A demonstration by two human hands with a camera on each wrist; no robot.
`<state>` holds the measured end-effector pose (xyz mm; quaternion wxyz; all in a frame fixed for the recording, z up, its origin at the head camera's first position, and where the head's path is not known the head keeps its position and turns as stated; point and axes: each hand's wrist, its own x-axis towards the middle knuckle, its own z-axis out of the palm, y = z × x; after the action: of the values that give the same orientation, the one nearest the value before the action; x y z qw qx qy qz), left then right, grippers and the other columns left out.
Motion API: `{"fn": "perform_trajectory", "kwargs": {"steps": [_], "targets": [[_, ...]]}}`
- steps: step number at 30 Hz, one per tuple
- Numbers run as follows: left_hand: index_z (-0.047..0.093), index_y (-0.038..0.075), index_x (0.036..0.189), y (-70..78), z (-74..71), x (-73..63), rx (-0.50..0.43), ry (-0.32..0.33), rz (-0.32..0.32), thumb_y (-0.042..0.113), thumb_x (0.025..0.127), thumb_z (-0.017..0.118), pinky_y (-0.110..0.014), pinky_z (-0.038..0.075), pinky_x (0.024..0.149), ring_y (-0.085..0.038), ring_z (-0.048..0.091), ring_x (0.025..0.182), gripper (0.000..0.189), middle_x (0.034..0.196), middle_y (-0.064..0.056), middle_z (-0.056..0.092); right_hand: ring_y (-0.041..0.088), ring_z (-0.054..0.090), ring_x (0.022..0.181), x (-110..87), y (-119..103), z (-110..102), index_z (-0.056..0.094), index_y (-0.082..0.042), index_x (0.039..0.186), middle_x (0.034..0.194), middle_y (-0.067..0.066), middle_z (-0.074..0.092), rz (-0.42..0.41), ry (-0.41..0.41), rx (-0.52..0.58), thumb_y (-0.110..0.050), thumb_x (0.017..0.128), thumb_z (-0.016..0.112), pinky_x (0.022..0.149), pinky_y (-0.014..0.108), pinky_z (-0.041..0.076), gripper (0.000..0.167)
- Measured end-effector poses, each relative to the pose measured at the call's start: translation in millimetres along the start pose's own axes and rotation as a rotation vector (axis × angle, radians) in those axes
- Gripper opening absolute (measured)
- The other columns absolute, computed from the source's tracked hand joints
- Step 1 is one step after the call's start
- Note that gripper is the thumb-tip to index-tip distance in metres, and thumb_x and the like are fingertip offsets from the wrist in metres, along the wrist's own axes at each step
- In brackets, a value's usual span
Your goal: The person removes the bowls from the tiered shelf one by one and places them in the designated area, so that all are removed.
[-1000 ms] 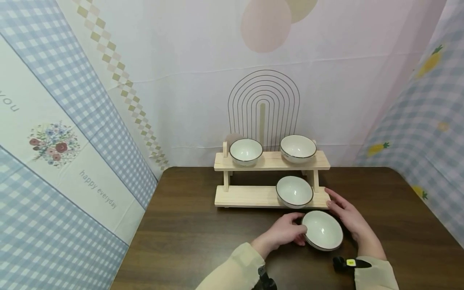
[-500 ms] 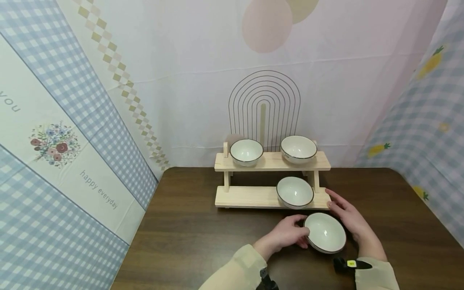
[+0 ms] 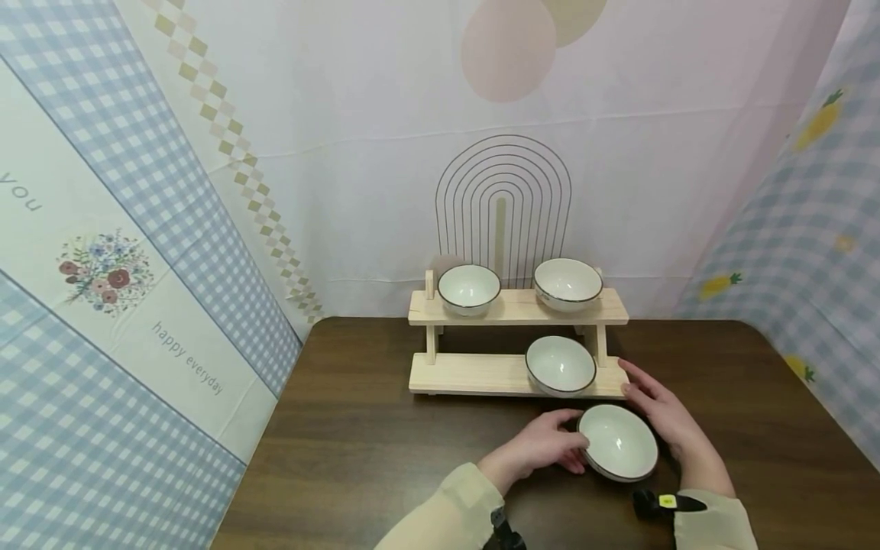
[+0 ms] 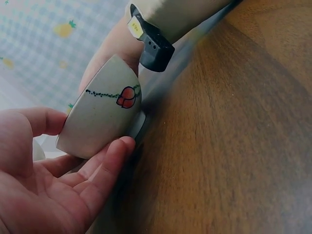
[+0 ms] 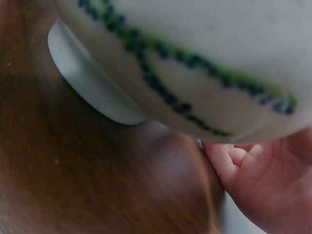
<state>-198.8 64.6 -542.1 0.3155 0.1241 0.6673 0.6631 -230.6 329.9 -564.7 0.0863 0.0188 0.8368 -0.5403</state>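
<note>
My left hand (image 3: pixel 543 443) holds a white, dark-rimmed bowl (image 3: pixel 617 443) at its left side, thumb at the rim and fingers under the wall. The bowl's mouth faces up and its foot is right at the table top. A red flower shows on the bowl's outside (image 4: pixel 97 112) in the left wrist view; a green and blue vine pattern shows in the right wrist view. My right hand (image 3: pixel 660 409) grips the right end of the two-tier wooden rack (image 3: pixel 467 373) at its lower board. In the right wrist view, the bowl partly covers the right hand (image 5: pixel 273 180).
On the lower board, right of centre, sits another white bowl (image 3: pixel 560 365). The upper board carries a smaller bowl (image 3: pixel 469 287) at left and a larger one (image 3: pixel 567 283) at right. Brown wooden table (image 3: pixel 357 443) lies beneath. Patterned cloth (image 3: pixel 371 198) hangs behind and at both sides.
The left hand and its bowl have shifted slightly right and towards the table's near edge, then stayed almost still. The right hand stays at the rack's end.
</note>
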Motion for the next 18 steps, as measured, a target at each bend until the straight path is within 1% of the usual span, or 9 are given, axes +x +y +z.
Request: {"fn": "perform_trajectory", "kwargs": {"steps": [2, 4, 7, 9, 12, 15, 16, 18], "targets": [[0.050, 0.001, 0.155, 0.2, -0.5, 0.5, 0.002, -0.005, -0.004, 0.004, 0.096, 0.065, -0.036, 0.066, 0.066, -0.019, 0.069, 0.064, 0.061, 0.077, -0.012, 0.072, 0.047, 0.039, 0.143, 0.2, -0.2, 0.2, 0.021, -0.013, 0.172, 0.164, 0.033, 0.030, -0.002, -0.003, 0.011, -0.047, 0.113, 0.049, 0.108, 0.051, 0.045, 0.073], [0.049, 0.001, 0.155, 1.1, -0.7, 0.7, 0.006, -0.010, -0.004, 0.005, 0.097, 0.065, -0.038, 0.066, 0.067, -0.021, 0.070, 0.065, 0.061, 0.077, -0.012, 0.072, 0.047, 0.039, 0.143, -0.3, -1.1, 0.3, 0.021, -0.013, 0.172, 0.164, 0.032, 0.030, 0.000, -0.001, 0.008, -0.048, 0.113, 0.049, 0.108, 0.050, 0.045, 0.074], [0.049, 0.001, 0.155, 3.2, -0.1, 0.0, 0.009, -0.020, -0.005, 0.005, 0.097, 0.065, -0.038, 0.066, 0.068, -0.021, 0.070, 0.065, 0.060, 0.077, -0.011, 0.072, 0.046, 0.043, 0.141, -0.7, -1.7, -0.1, 0.022, -0.013, 0.172, 0.160, 0.034, 0.035, -0.003, 0.002, -0.001, -0.047, 0.113, 0.050, 0.103, 0.041, 0.047, 0.073], [0.049, 0.002, 0.155, 3.8, 0.8, -0.5, 0.014, -0.026, -0.006, 0.005, 0.097, 0.065, -0.038, 0.066, 0.067, -0.021, 0.070, 0.065, 0.060, 0.078, -0.010, 0.071, 0.046, 0.045, 0.140, -1.2, -2.2, -0.2, 0.022, -0.013, 0.172, 0.158, 0.033, 0.038, 0.001, 0.005, -0.011, -0.047, 0.113, 0.049, 0.101, 0.040, 0.047, 0.073], [0.050, 0.003, 0.155, 4.3, 2.1, -0.9, 0.022, -0.031, -0.010, 0.005, 0.097, 0.064, -0.037, 0.066, 0.066, -0.022, 0.070, 0.065, 0.059, 0.078, -0.010, 0.071, 0.048, 0.042, 0.141, -2.1, -2.7, -0.5, 0.021, -0.013, 0.172, 0.159, 0.035, 0.036, 0.005, 0.003, -0.002, -0.046, 0.114, 0.049, 0.107, 0.051, 0.045, 0.072], [0.051, 0.004, 0.154, 4.4, 2.5, -1.5, 0.030, -0.033, -0.011, 0.005, 0.098, 0.065, -0.038, 0.066, 0.066, -0.024, 0.071, 0.066, 0.058, 0.079, -0.010, 0.072, 0.050, 0.038, 0.144, -3.7, -3.6, -0.6, 0.020, -0.014, 0.172, 0.163, 0.035, 0.030, 0.013, 0.002, 0.004, -0.046, 0.114, 0.049, 0.112, 0.062, 0.039, 0.073], [0.051, 0.004, 0.154, 4.4, 2.3, -1.7, 0.031, -0.034, -0.010, 0.006, 0.098, 0.065, -0.038, 0.066, 0.066, -0.025, 0.072, 0.066, 0.058, 0.079, -0.011, 0.072, 0.050, 0.037, 0.145, -4.4, -4.0, -0.7, 0.020, -0.014, 0.172, 0.164, 0.036, 0.028, 0.013, 0.002, 0.005, -0.046, 0.114, 0.049, 0.113, 0.064, 0.038, 0.073], [0.051, 0.004, 0.154, 4.2, 1.6, -3.0, 0.029, -0.043, -0.013, 0.007, 0.099, 0.065, -0.039, 0.066, 0.067, -0.025, 0.072, 0.067, 0.057, 0.081, -0.012, 0.073, 0.049, 0.039, 0.144, -5.8, -5.1, -0.6, 0.021, -0.014, 0.172, 0.164, 0.035, 0.030, 0.013, 0.008, -0.005, -0.047, 0.113, 0.049, 0.112, 0.063, 0.039, 0.073]]}}
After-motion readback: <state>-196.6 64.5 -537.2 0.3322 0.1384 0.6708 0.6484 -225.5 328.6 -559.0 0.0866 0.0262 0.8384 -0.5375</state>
